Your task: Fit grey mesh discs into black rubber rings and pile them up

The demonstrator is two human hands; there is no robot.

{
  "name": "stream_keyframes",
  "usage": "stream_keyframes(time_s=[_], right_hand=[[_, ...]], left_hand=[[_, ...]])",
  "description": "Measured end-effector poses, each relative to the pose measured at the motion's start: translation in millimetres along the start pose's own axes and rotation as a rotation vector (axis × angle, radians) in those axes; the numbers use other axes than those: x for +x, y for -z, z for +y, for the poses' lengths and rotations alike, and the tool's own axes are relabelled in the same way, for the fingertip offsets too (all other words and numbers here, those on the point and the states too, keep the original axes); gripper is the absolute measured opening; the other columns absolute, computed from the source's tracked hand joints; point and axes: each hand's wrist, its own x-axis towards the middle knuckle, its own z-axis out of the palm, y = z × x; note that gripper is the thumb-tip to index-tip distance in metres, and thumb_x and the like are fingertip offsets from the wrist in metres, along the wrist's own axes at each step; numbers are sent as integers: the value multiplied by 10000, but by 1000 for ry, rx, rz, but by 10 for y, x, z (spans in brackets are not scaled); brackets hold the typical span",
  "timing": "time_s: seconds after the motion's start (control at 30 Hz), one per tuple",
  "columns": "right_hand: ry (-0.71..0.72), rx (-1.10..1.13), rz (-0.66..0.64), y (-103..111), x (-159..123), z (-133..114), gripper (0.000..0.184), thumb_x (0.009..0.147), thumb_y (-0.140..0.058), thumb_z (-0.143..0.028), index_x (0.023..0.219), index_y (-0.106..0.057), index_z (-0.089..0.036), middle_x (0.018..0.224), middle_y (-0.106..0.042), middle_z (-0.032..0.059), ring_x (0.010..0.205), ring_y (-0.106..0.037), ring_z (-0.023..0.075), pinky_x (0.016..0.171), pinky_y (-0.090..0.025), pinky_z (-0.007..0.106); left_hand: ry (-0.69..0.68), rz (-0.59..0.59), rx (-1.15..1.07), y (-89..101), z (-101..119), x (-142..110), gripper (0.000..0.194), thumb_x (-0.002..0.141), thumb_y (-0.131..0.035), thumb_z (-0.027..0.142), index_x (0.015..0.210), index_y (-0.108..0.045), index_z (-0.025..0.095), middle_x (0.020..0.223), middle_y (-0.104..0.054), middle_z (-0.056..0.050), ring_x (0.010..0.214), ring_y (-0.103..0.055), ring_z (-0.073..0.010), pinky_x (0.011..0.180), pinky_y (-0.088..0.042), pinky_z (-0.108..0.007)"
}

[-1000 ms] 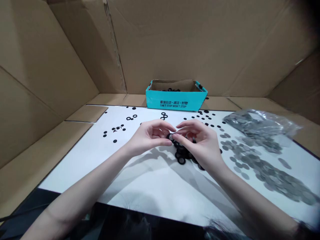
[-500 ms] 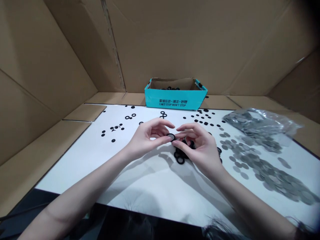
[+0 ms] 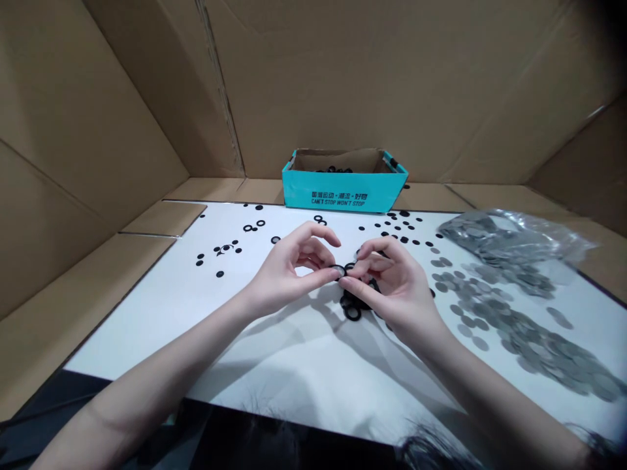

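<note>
A small black ring (image 3: 339, 271) with a pale grey centre is pinched between the thumb and fingers of my left hand (image 3: 298, 267). My right hand (image 3: 394, 281) comes in from the other side, thumb and fingertips closed at the ring's right edge. Under and behind my right hand is a pile of black rings (image 3: 353, 313), partly hidden by it. To the right, a spread of grey translucent discs (image 3: 529, 333) covers the white tabletop (image 3: 264, 372).
A turquoise cardboard box (image 3: 343, 189) holding black pieces stands at the back. A clear plastic bag (image 3: 509, 238) of grey discs lies at right. Small black discs (image 3: 220, 274) and rings are scattered at left and back. Cardboard walls (image 3: 343, 78) surround the table.
My right fingertips have shifted slightly and the index finger is more bent. The ring in my left hand has tilted a little and stays between both hands.
</note>
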Motion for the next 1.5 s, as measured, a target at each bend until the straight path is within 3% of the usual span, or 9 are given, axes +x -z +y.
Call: stream_keyframes(time_s=[0.1, 0.37, 0.7, 0.87, 1.0, 1.1, 1.37, 1.5], right_hand=[[28, 30, 2, 13, -1, 7, 306, 725, -781, -162, 852, -522, -265, 633, -642, -84, 637, -643, 123, 594, -417, 255], [23, 3, -11, -3, -21, 33, 324, 722, -767, -170, 839, -482, -267, 643, -660, -83, 644, -657, 134, 593, -405, 269], [-13, -159, -59, 42, 25, 36, 293, 757, -769, -251, 910, -520, -268, 699, -773, -19, 632, -663, 171, 620, -444, 321], [-1, -157, -70, 48, 24, 55, 257, 782, -762, -256, 902, -535, -261, 654, -733, -33, 649, -696, 180, 616, -458, 315], [19, -172, -29, 41, 4, 59, 239, 810, -743, -252, 929, -537, -258, 729, -734, -17, 712, -698, 181, 629, -462, 312], [54, -148, -34, 34, -10, 56, 209, 845, -717, -229, 918, -524, -266, 696, -647, -50, 672, -644, 153, 615, -454, 297], [171, -78, -27, 14, -47, 27, 312, 838, -699, -150, 843, -414, -277, 691, -579, -76, 650, -578, 130, 645, -441, 299], [212, -203, -82, 40, -20, 60, 238, 843, -691, -156, 865, -484, -271, 727, -583, -60, 667, -623, 138, 666, -486, 312]], left_hand=[[21, -104, 26, 73, 21, 13, 295, 846, -768, 205, 1055, -559, 193, 809, -652, 24, 769, -656, -98, 764, -540, -221], [-22, -216, 158, 144, 70, 14, 212, 874, -715, 167, 1028, -571, 188, 828, -629, 21, 761, -637, -99, 749, -529, -229], [-82, -217, 279, 120, 10, -11, 234, 906, -673, 202, 1118, -575, 203, 854, -668, 2, 773, -665, -131, 741, -537, -257], [-100, -127, 248, 32, -5, -33, 242, 937, -629, 197, 1164, -547, 219, 865, -627, 9, 800, -646, -120, 773, -556, -256], [-135, -70, 213, -29, -37, -44, 237, 944, -609, 180, 1164, -531, 223, 882, -629, 11, 794, -642, -105, 774, -559, -239], [-137, -40, 218, -39, -38, -47, 221, 937, -608, 163, 1135, -530, 222, 872, -624, 17, 798, -642, -103, 781, -563, -235], [-135, -156, 360, 39, 45, -66, 108, 936, -584, 161, 1010, -528, 217, 902, -610, -2, 796, -616, -114, 751, -553, -244], [-139, -182, 395, 63, 13, -59, 144, 932, -569, 147, 1052, -547, 224, 869, -617, 7, 762, -609, -113, 754, -556, -256]])
